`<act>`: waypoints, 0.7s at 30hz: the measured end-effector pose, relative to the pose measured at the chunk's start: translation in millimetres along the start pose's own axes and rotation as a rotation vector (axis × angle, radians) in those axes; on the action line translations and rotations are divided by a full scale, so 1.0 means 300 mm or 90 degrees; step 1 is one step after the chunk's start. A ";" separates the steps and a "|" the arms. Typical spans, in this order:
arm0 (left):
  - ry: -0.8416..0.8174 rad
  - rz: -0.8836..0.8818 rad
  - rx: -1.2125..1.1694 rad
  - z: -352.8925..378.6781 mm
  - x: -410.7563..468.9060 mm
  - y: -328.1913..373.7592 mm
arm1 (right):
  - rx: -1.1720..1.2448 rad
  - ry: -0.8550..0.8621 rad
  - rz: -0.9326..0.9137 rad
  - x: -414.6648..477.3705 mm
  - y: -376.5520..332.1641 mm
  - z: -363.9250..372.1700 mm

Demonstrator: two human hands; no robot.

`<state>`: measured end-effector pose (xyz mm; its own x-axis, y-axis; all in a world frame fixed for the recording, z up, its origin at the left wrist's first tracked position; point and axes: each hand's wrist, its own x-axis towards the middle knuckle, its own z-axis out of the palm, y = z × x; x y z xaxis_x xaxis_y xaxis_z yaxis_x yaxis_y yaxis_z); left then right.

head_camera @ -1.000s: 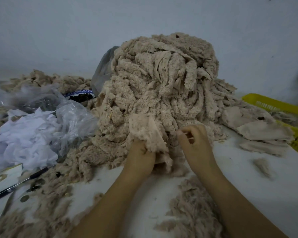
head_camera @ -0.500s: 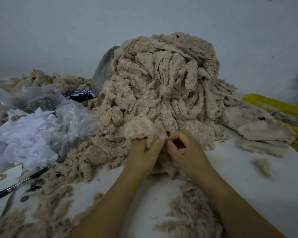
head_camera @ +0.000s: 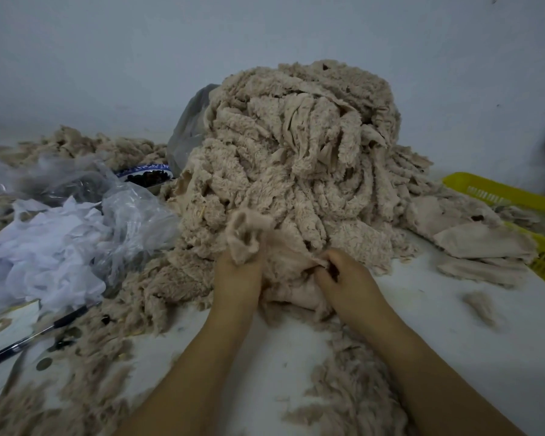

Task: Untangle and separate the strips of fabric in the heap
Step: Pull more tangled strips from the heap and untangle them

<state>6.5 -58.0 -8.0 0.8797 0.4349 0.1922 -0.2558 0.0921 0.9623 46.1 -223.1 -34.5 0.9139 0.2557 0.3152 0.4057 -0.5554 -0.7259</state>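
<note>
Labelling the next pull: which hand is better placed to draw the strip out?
Left. The left hand grips the strip by its raised end; the right hand pinches fabric low at the heap, likely anchoring.

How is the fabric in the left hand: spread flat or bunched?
Bunched. The fabric strip sticks up crumpled in folds from the left hand, which grips it.
</note>
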 end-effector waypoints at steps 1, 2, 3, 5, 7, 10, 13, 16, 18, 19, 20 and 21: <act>-0.018 -0.026 -0.016 0.001 0.001 0.000 | 0.049 0.013 0.000 -0.001 -0.013 -0.008; -0.035 -0.039 -0.020 0.005 -0.002 0.002 | 0.092 0.030 -0.017 -0.004 -0.031 -0.017; -0.051 -0.037 -0.008 0.010 -0.006 0.001 | 0.131 0.045 -0.045 -0.009 -0.044 -0.024; -0.107 -0.003 0.056 0.019 -0.018 0.001 | 0.181 0.047 -0.083 -0.022 -0.071 -0.029; -0.194 0.009 0.131 0.025 -0.033 -0.001 | 0.179 0.010 -0.084 -0.028 -0.098 -0.019; -0.284 -0.031 0.188 0.022 -0.046 -0.016 | 0.129 -0.008 -0.118 -0.020 -0.099 0.001; -0.302 -0.041 0.193 0.017 -0.048 -0.031 | 0.181 0.060 -0.031 -0.015 -0.099 -0.002; -0.264 -0.066 0.144 0.021 -0.041 -0.026 | 0.244 0.117 0.081 -0.006 -0.087 -0.025; -0.241 -0.119 -0.012 0.018 -0.022 -0.020 | 0.312 0.035 0.101 -0.006 -0.088 -0.044; -0.226 -0.152 -0.110 0.013 -0.008 -0.013 | 0.302 -0.044 0.091 -0.014 -0.094 -0.041; -0.205 -0.183 -0.204 0.006 0.006 -0.006 | 0.239 -0.129 0.070 -0.023 -0.093 -0.026; -0.180 -0.201 -0.274 -0.004 0.019 -0.002 | 0.132 -0.189 0.034 -0.028 -0.085 -0.003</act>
<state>11.3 -54.6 -7.6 0.9969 0.0777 0.0101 -0.0519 0.5583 0.8280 28.0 -211.9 -18.0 0.8786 0.4662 0.1034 0.3184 -0.4106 -0.8544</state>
